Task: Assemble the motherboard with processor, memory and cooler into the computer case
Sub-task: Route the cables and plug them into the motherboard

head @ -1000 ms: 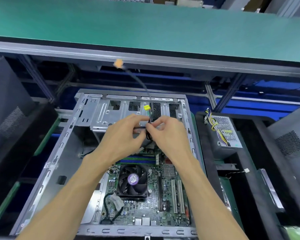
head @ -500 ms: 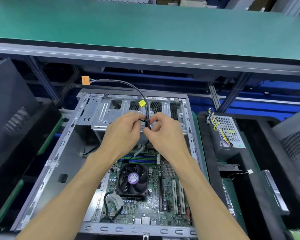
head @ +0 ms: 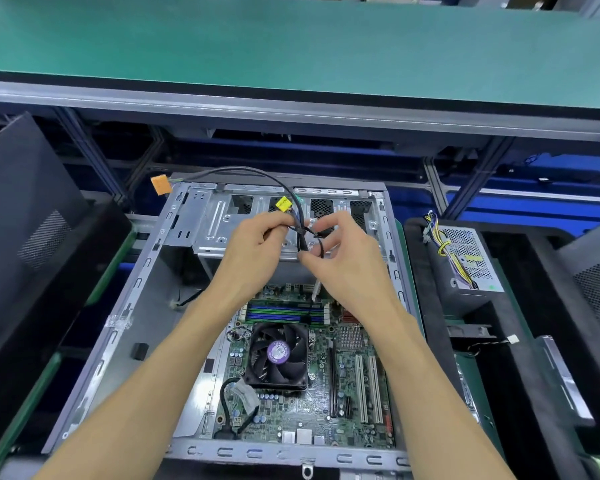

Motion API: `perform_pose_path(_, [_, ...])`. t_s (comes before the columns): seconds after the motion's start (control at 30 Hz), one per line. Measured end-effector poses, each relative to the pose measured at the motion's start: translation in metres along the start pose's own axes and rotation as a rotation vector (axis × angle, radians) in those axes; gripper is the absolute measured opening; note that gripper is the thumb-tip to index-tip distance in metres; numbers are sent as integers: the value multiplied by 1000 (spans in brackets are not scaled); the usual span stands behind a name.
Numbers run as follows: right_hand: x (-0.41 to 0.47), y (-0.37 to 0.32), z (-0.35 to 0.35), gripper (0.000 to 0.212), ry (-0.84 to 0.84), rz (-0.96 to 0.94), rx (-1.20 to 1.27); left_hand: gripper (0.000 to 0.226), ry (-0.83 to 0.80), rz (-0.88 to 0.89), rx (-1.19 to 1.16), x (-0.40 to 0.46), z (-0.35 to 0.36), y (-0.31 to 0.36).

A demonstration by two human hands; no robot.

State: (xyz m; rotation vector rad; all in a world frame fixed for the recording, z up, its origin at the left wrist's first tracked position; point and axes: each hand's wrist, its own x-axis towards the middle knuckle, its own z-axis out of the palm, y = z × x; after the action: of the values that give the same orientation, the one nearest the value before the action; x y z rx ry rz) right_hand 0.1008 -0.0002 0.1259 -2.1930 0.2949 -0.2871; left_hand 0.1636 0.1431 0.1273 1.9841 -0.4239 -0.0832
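Both hands, left hand (head: 257, 244) and right hand (head: 343, 251), pinch a thin, limp cable (head: 300, 216) at twelve o'clock above the motherboard (head: 347, 386); best gripped near its connectors.

left grip (head: 257, 244) curled, right grip (head: 340, 251) pinching (fingertips close)

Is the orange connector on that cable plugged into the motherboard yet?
No, the orange connector hangs free beyond the case's far left corner, well away from the motherboard, while both hands hold the black cable.
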Motion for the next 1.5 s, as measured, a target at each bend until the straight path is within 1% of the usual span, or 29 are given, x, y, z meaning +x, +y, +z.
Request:
perform_pose_path(0.13, [-1, -2, 0, 33, 67, -58, -30, 25, 20, 13, 3, -2, 0, 1])
perform_pose_path(0.27, [0, -3, -3, 28, 98, -91, 57, 10, 22, 58, -4, -2, -4, 2])
perform_pose_path(0.4, [1, -5, -3, 29, 114, -92, 101, 8, -30, 78, 7, -3, -6, 7])
perform_pose_path(0.47, [2, -5, -3, 27, 134, -88, 111, 1, -66, 42, -43, -2, -6, 9])
perform_pose_path(0.57, [2, -5, -2, 20, 152, -133, 24, 20, -114, -71, -206, 0, -6, 9])
perform_pose_path(0.63, [1, -6, 0, 19, 134, -165, -12, 35, -108, -138, -255, 1, -8, 8])
perform_pose_path(0.67, [1, -6, 1, 20, 116, -169, -20, 39, -104, -168, -269, 1, -8, 9])
perform_pose_path(0.73, [1, -6, 1, 21, 56, -140, -44, 40, -107, -199, -307, 2, -9, 8])
perform_pose_path(0.8, [2, -6, 2, 13, -1, -121, -92, 31, -111, -216, -351, 3, -9, 7])
perform_pose_path(0.83, [2, -6, 2, 9, -10, -131, -104, 22, -112, -217, -357, 3, -9, 8])
perform_pose_path(0.87, [2, -6, 2, 10, -10, -151, -102, 15, -121, -215, -347, 3, -9, 9])
perform_pose_path(0.93, [1, -6, 2, 17, -13, -185, -88, 18, -178, -193, -311, 3, -10, 9])
perform_pose_path(1.0, [2, -5, 2, 28, -7, -188, -83, 19, -223, -139, -266, 1, -11, 9])
perform_pose_path(1.1, [2, -2, 3, 36, 88, -177, -86, 16, -151, 58, -5, -2, -9, 7])
perform_pose_path(1.2, [3, -2, 4, 26, 173, -170, -136, 28, -43, 263, 188, -2, -3, 5])
perform_pose_path(1.23, [3, -2, 4, 20, 189, -159, -148, 25, 11, 313, 241, -2, -3, 6])
perform_pose_path(1.27, [4, -2, 3, 14, 190, -142, -147, 17, 68, 342, 277, -1, -4, 7])
perform_pose_path(1.3, [5, -1, 2, 10, 176, -124, -131, 12, 120, 365, 292, -1, -6, 6])
perform_pose_path(1.33, [6, 0, 0, 8, 149, -111, -101, 17, 159, 376, 300, -1, -9, 7])
perform_pose_path(1.37, [5, 0, -1, 8, 119, -101, -64, 22, 156, 379, 286, -2, -11, 8])
perform_pose_path(1.43, [4, -1, -1, 9, 83, -89, -10, 27, 56, 359, 196, -6, -16, 14])
perform_pose_path(1.5, [2, -3, 0, 11, 75, -99, -26, 32, -47, 328, 58, -10, -20, 22])
